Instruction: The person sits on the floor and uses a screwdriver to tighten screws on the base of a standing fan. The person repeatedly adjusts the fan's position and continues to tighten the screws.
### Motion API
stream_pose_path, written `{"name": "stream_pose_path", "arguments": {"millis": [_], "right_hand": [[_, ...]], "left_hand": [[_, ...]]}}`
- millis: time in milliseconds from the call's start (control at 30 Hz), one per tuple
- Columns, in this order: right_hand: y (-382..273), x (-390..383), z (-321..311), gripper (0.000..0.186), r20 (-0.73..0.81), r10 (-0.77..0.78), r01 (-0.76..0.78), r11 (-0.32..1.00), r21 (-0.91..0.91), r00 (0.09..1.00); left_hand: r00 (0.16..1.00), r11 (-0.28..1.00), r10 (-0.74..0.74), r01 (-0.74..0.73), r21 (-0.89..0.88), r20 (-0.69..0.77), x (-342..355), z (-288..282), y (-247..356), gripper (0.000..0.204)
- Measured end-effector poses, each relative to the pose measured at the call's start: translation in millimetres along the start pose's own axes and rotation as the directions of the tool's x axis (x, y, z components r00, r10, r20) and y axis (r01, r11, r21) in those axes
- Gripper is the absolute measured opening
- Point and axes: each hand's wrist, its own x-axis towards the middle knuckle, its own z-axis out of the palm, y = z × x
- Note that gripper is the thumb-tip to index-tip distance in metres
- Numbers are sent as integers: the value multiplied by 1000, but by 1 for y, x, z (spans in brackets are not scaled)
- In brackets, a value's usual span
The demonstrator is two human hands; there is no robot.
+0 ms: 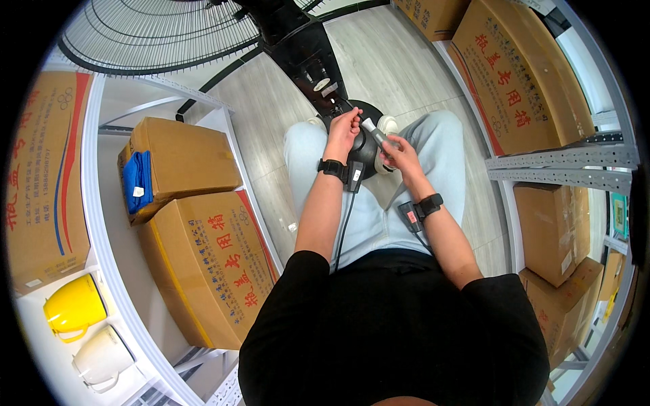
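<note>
A black standing fan [298,51] rises between my legs, its round base [369,166] on the floor beneath my hands. In my right hand [404,157] is a screwdriver [376,133] with a grey handle and a pale collar; the fingers are closed round the handle. Its thin dark shaft points up and left toward the fan's column. My left hand [344,132] is closed in a pinch beside the column, close to the shaft's tip. What those fingertips hold, if anything, is too small to make out.
Cardboard boxes [203,264] fill the white shelf at left, with a blue folded cloth [137,179] and yellow and white mugs [74,308]. More boxes [518,81] stand on the metal rack [562,162] at right. The wire fan cage [156,34] spans the upper left.
</note>
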Motion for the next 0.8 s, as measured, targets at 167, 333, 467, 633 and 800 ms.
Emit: {"name": "stream_pose_path", "arguments": {"millis": [167,333,467,633,800], "right_hand": [[-17,-4,3,39,53,186,-192,970,147,981],[3,0,2,37,-64,-80,71,989,-132,995],[-7,-1,-5,43,90,145,-156,980,126,985],[-4,-5,7,41,-32,-32,30,997,-77,999],[-8,-3,2,42,1,53,-53,998,30,999]], "left_hand": [[1000,1000,5,-5,-2,-18,0,-1,1,14],[999,1000,-2,2,4,-37,1,2,1,14],[997,1000,9,-9,7,-77,1,-1,2,13],[998,1000,24,-24,4,-58,0,0,1,14],[996,1000,27,-28,-3,-81,-1,1,2,13]]}}
